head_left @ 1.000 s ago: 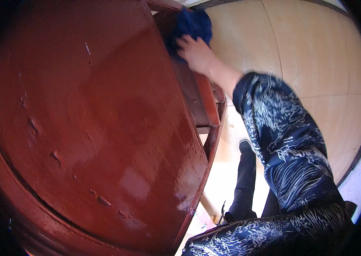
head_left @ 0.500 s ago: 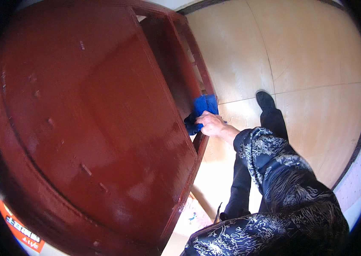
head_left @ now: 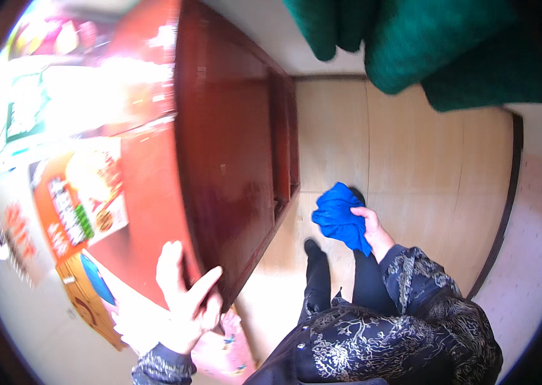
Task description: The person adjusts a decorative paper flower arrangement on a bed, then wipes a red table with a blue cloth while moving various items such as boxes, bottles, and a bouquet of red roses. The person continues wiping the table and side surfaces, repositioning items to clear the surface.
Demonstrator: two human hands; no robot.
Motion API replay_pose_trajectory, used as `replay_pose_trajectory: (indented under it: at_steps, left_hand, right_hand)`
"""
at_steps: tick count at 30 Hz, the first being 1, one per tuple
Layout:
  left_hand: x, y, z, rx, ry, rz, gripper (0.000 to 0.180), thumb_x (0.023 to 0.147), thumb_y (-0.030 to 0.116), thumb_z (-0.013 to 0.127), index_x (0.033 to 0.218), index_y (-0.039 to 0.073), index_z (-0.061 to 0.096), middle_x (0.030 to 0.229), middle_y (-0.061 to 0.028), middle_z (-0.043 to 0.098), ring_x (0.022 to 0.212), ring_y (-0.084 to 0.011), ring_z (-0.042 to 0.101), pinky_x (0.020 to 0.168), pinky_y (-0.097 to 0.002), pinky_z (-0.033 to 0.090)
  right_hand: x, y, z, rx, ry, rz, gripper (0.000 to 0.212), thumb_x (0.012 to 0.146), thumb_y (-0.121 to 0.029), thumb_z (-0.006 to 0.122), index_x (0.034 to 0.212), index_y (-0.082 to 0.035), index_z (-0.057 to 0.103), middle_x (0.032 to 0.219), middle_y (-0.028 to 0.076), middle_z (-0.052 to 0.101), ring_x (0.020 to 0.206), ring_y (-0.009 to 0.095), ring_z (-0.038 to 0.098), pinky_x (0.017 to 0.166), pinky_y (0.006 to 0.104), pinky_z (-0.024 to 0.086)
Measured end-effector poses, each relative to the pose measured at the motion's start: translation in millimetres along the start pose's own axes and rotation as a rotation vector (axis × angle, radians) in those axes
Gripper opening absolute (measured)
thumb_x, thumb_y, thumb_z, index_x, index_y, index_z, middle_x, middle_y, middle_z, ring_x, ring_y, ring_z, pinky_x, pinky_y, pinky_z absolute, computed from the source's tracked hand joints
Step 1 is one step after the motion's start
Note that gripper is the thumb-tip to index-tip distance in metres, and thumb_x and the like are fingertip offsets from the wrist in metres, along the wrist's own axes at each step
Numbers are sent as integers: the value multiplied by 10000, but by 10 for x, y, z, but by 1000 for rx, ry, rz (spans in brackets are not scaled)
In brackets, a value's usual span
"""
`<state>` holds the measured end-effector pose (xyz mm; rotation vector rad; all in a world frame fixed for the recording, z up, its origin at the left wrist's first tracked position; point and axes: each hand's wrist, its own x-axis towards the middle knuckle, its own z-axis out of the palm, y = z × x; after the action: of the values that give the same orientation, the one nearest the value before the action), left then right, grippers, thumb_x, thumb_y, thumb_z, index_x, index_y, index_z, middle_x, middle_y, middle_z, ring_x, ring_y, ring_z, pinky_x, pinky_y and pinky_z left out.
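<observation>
A crumpled blue cloth (head_left: 338, 215) hangs from my right hand (head_left: 372, 226), pinched between thumb and fingers. Hand and cloth are over the floor, apart from the dark red cabinet (head_left: 223, 147). My left hand (head_left: 187, 298) is at the cabinet's near corner, its fingers spread and slightly blurred. It seems to rest on the edge there, though contact is hard to make out. Open recesses (head_left: 280, 147) run along the cabinet's right side.
An orange and white printed box (head_left: 85, 199) lies on the cabinet's left part. A wooden piece (head_left: 88, 295) and pink patterned fabric (head_left: 226, 350) are close to my left arm. Green curtain-like cloth (head_left: 438, 51) hangs at the top right, above the pale tiled floor (head_left: 425, 141).
My right hand has drawn the blue cloth out of the cabinet's recess, to the right and nearer me. My left hand has come into view. The view has shifted and shows the cabinet's top.
</observation>
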<state>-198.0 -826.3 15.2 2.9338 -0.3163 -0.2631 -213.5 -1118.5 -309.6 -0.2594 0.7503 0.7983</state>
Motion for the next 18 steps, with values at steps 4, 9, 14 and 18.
replay_pose_trajectory:
  at_steps: [4, 9, 14, 18]
  left_hand:
    - [24, -198, 38, -90, 322, 210, 402, 600, 75, 647, 994, 117, 712, 1313, -235, 504, 1203, -423, 480, 961, -530, 391]
    - [-373, -383, 238, -300, 511, 210, 348, 619, 51, 645, 966, 71, 672, 1392, -202, 447, 1293, -372, 421, 1037, -501, 343]
    - [-750, 21, 833, -677, 681, 157, 398, 671, 25, 631, 1069, 22, 620, 1281, -241, 502, 1232, -399, 454, 1000, -495, 395]
    - [-2186, 23, 1224, -607, 760, -39, 409, 702, 28, 620, 1111, 44, 625, 1291, -189, 516, 1243, -353, 461, 1002, -463, 397]
  right_hand:
    - [-196, -98, 316, -267, -31, 5, 507, 880, -275, 560, 1318, -29, 491, 1233, 177, 600, 1095, 348, 602, 959, 466, 475]
    - [-576, 751, 539, -503, -91, 176, 624, 900, -429, 521, 1367, -25, 431, 1301, 199, 545, 1161, 364, 555, 996, 486, 449]
    - [-963, 1666, 829, -868, 23, 308, 581, 886, -455, 532, 1264, -15, 533, 1209, 196, 604, 1087, 352, 597, 969, 459, 472]
    - [-593, 2254, 777, -1170, -19, 416, 542, 877, -418, 540, 1231, -8, 549, 1172, 198, 619, 1057, 350, 609, 949, 452, 483]
